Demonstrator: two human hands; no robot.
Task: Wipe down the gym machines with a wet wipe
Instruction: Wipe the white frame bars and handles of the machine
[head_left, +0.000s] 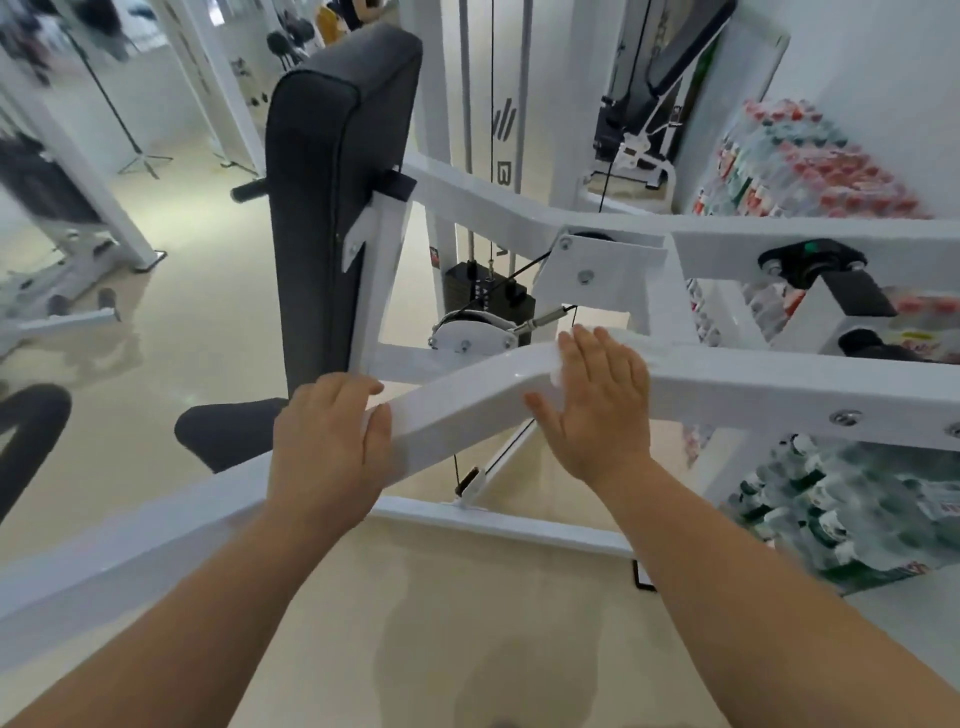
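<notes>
Head view shows one wet wipe pressed flat under the open right hand on one white machine bar, the left hand curled around that bar, so wiping looks midway, with two dark pads apparently left.

Both bare forearms reach forward and up from the bottom of the view, well apart at the elbows and drawing closer at the wrists. The left hand is knuckles up, its fingers curled over and its grip closed around what lies under it. The right hand lies flat, palm down, fingers straight and close together, thumb spread out toward the left hand.
</notes>
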